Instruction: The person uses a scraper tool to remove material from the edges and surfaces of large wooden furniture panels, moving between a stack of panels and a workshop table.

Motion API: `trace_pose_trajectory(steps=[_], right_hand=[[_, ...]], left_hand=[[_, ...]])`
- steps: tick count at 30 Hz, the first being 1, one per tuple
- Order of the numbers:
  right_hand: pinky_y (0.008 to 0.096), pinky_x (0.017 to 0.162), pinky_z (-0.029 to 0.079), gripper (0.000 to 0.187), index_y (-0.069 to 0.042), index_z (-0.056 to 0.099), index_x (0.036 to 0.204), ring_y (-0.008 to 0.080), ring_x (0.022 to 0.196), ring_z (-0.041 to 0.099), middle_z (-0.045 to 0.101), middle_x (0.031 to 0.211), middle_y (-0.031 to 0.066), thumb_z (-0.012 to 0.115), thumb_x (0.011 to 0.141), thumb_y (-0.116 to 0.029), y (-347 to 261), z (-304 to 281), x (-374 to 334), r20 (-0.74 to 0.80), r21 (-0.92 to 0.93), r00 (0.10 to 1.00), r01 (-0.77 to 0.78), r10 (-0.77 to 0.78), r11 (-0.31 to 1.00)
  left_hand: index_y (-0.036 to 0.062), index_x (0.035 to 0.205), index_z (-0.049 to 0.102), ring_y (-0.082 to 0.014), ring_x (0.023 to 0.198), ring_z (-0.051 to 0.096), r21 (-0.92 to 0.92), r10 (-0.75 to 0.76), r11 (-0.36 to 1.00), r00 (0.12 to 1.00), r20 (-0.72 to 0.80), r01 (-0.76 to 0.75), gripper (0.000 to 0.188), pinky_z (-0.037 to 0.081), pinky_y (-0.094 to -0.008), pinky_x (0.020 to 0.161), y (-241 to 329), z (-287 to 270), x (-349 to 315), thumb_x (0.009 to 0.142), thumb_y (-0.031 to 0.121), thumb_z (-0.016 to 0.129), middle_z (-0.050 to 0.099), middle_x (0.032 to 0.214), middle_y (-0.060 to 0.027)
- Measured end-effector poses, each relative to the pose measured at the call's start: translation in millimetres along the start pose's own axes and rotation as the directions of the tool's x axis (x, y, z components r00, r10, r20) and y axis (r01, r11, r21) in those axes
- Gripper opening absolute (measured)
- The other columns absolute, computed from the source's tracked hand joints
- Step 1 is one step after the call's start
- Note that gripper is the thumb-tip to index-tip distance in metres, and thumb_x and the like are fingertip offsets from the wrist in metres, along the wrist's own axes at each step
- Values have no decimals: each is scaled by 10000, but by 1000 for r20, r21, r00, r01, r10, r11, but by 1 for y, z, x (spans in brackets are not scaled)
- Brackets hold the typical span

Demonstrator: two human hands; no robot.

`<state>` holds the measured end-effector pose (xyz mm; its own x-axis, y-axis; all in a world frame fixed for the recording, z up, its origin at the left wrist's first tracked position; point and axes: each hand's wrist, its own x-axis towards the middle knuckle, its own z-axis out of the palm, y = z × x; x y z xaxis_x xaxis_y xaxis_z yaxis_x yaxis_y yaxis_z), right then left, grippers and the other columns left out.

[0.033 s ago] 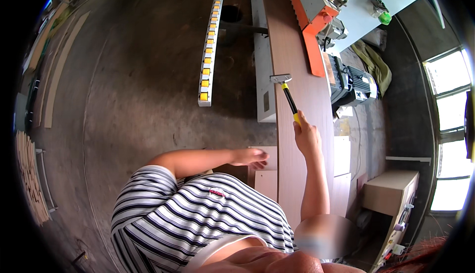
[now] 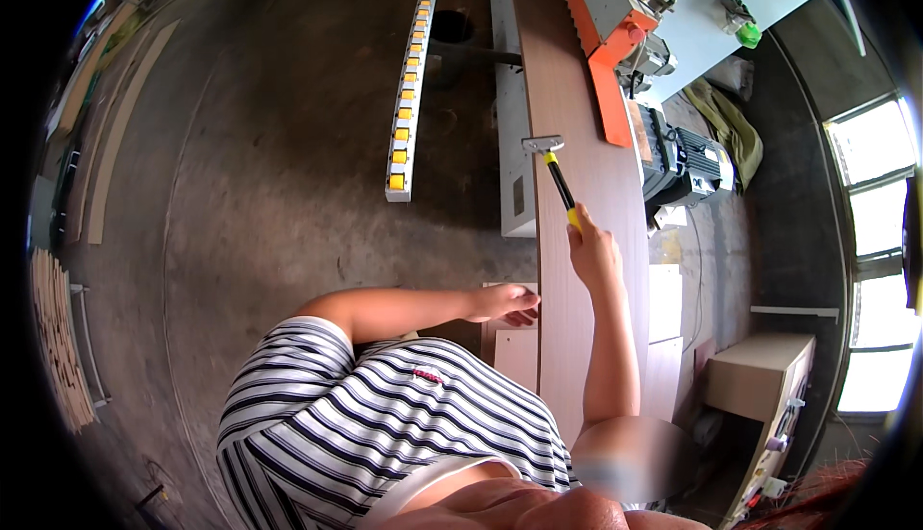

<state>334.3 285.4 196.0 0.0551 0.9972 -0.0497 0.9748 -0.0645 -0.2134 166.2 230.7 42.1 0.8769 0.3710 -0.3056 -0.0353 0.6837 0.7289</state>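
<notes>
My right hand [image 2: 596, 253] is wrapped round the yellow and black handle of a scraper [image 2: 561, 182]. The scraper's flat metal head lies at the left edge of a long wood-grain board [image 2: 588, 205], pointing away from me. Beside that same edge, closer to my body, is my left hand [image 2: 508, 304]. Its fingers are loosely bent and somewhat apart, with nothing held in them; whether the fingertips touch the board I cannot tell.
An orange guard [image 2: 606, 93] of a machine reaches over the board's far part. A motor [image 2: 687, 150] sits to its right. Left of the machine runs a rail with yellow rollers [image 2: 398, 160]. Pale panels [image 2: 517, 357] lie lower, beneath the board. A wooden cabinet [image 2: 760, 362] stands at right.
My left hand has moved right, up to the board's edge. My right hand and the scraper have shifted slightly farther from me.
</notes>
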Motion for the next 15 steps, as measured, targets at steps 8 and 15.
trace_pose_trajectory(steps=[8, 15], right_hand=[[480, 730, 533, 417, -205, 516, 1355, 387, 805, 674, 690, 900, 196, 528, 945, -278, -17, -5, 70, -27, -12, 1000, 11, -12, 1000], [471, 824, 520, 414, -212, 522, 1348, 372, 957, 655, 689, 1009, 164, 520, 944, -302, -36, -9, 160, 77, 60, 995, -72, 67, 996]], left_hand=[[-55, 1070, 557, -194, 919, 669, 4, 71, 997, 953, -296, -73, 332, 564, -352, 860, -7, 20, 40, 1011, 268, 512, 644, 1026, -107], [-36, 1071, 525, -211, 927, 666, -108, 56, 990, 960, -276, -89, 328, 563, -391, 867, 41, -23, 56, 1012, 286, 504, 642, 1017, -121]])
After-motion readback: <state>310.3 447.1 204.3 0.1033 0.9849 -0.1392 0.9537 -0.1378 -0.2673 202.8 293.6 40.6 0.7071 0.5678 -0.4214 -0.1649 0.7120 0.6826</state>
